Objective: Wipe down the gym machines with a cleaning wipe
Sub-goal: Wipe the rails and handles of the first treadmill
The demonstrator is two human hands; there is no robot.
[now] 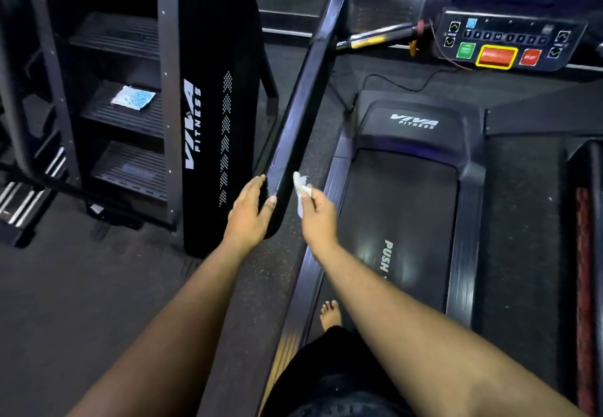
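Your wipe point(301, 192): small white crumpled piece, pinched at its lower part, upper end sticking up loose just beside the handrail point(308, 97), right side of it; rail is a long black bar, glossy, running diagonally from near you up toward the console point(509, 43); console has green, red, yellow-framed btns; treadmill deck point(401, 207) black, flat, VIVA FITNESS on the motor cover, below and right of the rail.
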